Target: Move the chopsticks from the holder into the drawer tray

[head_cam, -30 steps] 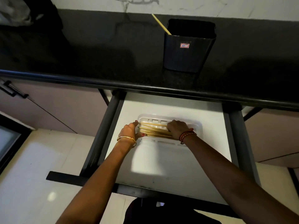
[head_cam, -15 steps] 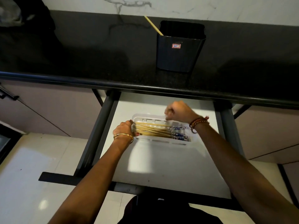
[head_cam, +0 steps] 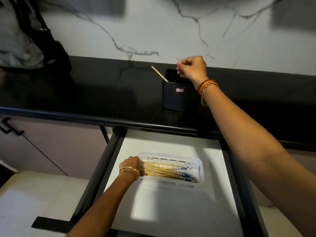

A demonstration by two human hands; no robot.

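A black holder (head_cam: 174, 96) stands on the dark counter with one wooden chopstick (head_cam: 159, 73) leaning out of its left corner. My right hand (head_cam: 192, 69) hovers over the holder's right rim, fingers curled together, nothing visible in them. In the open drawer lies a white plastic tray (head_cam: 200, 165) holding several chopsticks (head_cam: 164, 171) with blue patterned ends, laid lengthwise. My left hand (head_cam: 130, 165) rests on the tray's left end, fingers over the chopstick tips.
The black countertop (head_cam: 102, 93) runs across, backed by a marbled white wall (head_cam: 153, 31). A dark bag (head_cam: 30, 41) sits at the far left. The white drawer floor (head_cam: 171, 211) lies below the tray, framed by black rails (head_cam: 100, 170).
My right hand has left the tray and risen to the holder on the counter. My left hand has stayed at the tray's left end. The view has tilted upward.
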